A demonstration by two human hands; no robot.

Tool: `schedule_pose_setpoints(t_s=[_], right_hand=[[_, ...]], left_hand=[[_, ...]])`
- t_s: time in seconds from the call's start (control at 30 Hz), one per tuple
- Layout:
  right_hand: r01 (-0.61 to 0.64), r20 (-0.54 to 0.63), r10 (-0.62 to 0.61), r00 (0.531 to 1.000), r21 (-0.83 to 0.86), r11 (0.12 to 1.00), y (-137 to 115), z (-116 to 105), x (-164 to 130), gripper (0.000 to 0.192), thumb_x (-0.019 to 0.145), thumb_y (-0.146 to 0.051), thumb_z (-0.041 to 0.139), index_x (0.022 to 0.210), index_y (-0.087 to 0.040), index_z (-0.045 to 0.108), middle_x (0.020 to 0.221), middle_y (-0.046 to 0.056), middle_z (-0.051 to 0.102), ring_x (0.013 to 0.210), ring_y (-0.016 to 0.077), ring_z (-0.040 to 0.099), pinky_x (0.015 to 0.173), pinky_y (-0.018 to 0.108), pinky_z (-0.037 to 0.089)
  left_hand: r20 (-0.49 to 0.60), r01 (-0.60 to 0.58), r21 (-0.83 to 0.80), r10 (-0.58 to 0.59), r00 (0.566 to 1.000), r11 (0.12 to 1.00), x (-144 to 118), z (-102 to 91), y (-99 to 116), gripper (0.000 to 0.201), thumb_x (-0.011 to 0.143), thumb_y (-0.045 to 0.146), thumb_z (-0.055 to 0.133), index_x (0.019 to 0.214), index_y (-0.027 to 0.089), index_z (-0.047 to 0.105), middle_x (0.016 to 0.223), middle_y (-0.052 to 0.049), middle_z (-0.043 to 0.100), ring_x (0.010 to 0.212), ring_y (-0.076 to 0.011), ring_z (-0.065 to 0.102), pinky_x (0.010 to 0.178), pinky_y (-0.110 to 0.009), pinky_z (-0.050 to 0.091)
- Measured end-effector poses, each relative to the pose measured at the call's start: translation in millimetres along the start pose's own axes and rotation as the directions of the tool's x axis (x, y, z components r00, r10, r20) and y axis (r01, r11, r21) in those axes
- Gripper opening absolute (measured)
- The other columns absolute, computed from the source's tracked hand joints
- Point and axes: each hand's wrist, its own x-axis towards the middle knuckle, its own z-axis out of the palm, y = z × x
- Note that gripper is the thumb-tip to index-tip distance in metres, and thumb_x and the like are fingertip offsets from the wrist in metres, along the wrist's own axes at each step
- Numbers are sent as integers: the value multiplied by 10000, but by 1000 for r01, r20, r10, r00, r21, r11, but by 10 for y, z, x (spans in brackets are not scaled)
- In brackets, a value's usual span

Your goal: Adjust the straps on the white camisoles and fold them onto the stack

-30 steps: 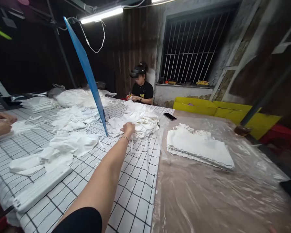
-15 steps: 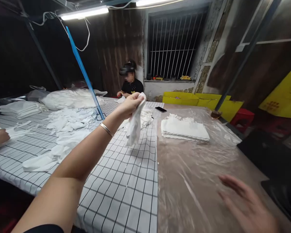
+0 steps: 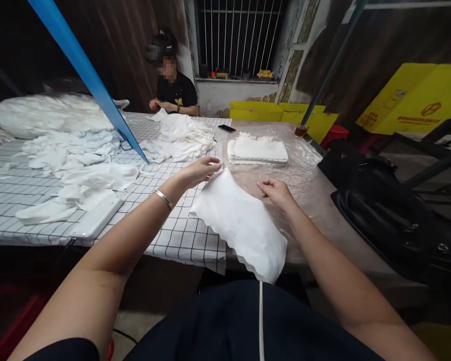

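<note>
White scalloped cloth piece (image 3: 240,225) held up at my worktop (image 3: 315,200) edge

My left hand (image 3: 201,169) pinches its top corner; my right hand (image 3: 276,192) grips the opposite top edge, hands apart. It looks light, limp and floppy, so I judge the corners the best hold.

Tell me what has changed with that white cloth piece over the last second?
The left hand took a white piece from the loose heap, lifted it and drew it back to the table's near edge. The right hand came in and gripped its other corner. The neat stack and phone stayed put.
</note>
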Motion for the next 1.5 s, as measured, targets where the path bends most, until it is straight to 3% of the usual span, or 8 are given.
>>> schedule_pose_setpoints(t_s=[0.13, 0.27, 0.5, 0.6, 0.73, 0.97, 1.23, 1.5], right_hand=[[32, -159, -80, 984, -284, 958, 323, -124, -156, 126, 732, -264, 646, 798, -207, 555, 597, -48, 508, 568, 128, 484, 584, 250, 384], [176, 138, -140, 981, -301, 937, 229, 187, -414, 139, 765, -304, 653, 825, -209, 572, 654, -30, 542, 620, 138, 515, 602, 255, 407], [701, 791, -196, 580, -362, 615, -31, 1278, -373, 135, 772, -214, 725, 887, -204, 653, 1062, 74, 583, 1030, 241, 513, 889, 385, 383], [707, 819, -87, 567, -430, 561, -93, 1375, -250, 104, 784, -234, 720, 769, -177, 634, 992, 82, 601, 1069, 283, 485, 940, 466, 329], [625, 690, -378, 617, -138, 769, -407, 1031, -190, 119, 877, -268, 594, 807, -178, 560, 873, 30, 607, 901, 189, 532, 853, 366, 407], [640, 296, -623, 725, 46, 767, -1196, 85, -72, 181, 835, -257, 659, 764, -201, 502, 736, -21, 516, 653, 113, 476, 601, 249, 428], [448, 200, -431, 880, -51, 892, -1419, -1190, 158, 272, 719, -218, 786, 955, -191, 653, 717, -14, 567, 656, 110, 518, 601, 243, 447], [252, 66, -244, 968, -284, 925, -1170, -1654, 626, 145, 670, -195, 807, 723, -174, 673, 651, 3, 607, 556, 103, 501, 543, 261, 430]], left_hand=[[-318, -65, 193, 125, 940, 979, -312, -7, -553, 397, 805, 269, 646, 1182, 175, 566, 1130, -114, 604, 991, -199, 579, 792, -282, 476], [-326, -86, 90, 111, 939, 992, -911, 54, -953, 380, 794, 329, 629, 1144, 192, 570, 944, -47, 603, 842, -163, 582, 744, -280, 482], [-441, -60, -141, -9, 898, 988, -1464, 190, -1141, 321, 741, 356, 664, 1013, 205, 585, 721, 20, 558, 626, -116, 540, 611, -237, 460], [-495, -143, -215, 19, 869, 966, -1501, 224, -1142, 289, 754, 360, 672, 977, 205, 572, 721, 23, 556, 632, -109, 546, 609, -233, 467], [-459, -259, -301, 99, 883, 918, -1398, 420, -1086, 375, 724, 333, 732, 1030, 212, 553, 925, -18, 605, 855, -138, 603, 780, -269, 510], [-28, -293, -160, 292, 956, 943, -1100, 804, -802, 295, 767, 417, 700, 706, 146, 603, 676, 0, 568, 680, -126, 543, 635, -243, 459], [411, -123, -9, 116, 904, 992, -813, 54, -323, 252, 690, 350, 781, 794, 137, 694, 708, -9, 644, 625, -107, 563, 547, -199, 426], [161, -411, 378, 379, 911, 829, 33, -197, 641, 120, 867, 176, 580, 781, 93, 591, 663, 66, 551, 630, -44, 464, 585, -144, 371]])
